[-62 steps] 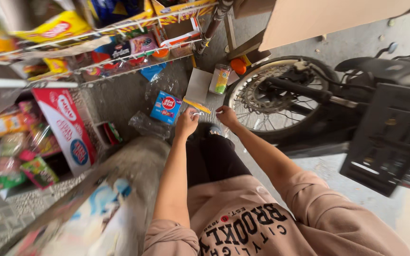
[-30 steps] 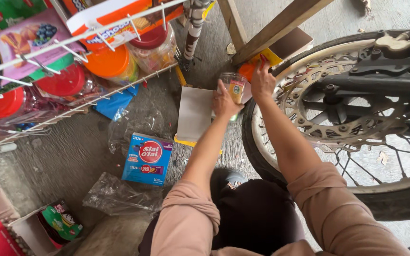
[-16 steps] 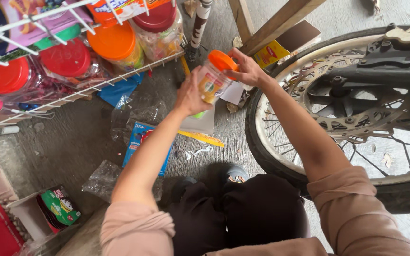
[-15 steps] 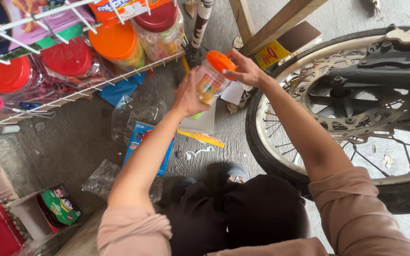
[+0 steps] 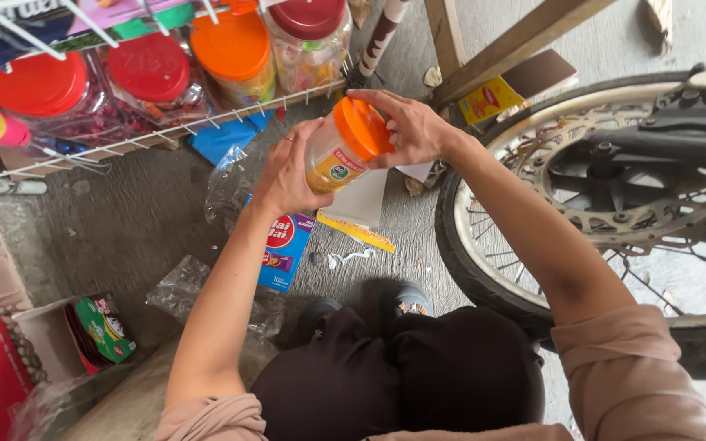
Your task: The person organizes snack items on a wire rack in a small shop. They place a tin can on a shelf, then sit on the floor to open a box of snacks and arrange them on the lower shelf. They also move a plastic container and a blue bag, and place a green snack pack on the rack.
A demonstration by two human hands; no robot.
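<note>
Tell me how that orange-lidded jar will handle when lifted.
The jar looks like clear plastic, so probably light and not fragile. Its round body could roll if laid down. The left hand wraps the body and the right hand grips the lid, suggesting a smooth surface.

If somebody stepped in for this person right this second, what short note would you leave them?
Left hand: wrapped around the body of a small clear jar, held tilted above the concrete floor.
Right hand: gripping the jar's orange lid.
Nearby: a blue box on the floor below, bigger lidded jars on the wire rack, a motorcycle wheel to the right.
Done: jar is in hand.
Left: the lid is still on.
</note>
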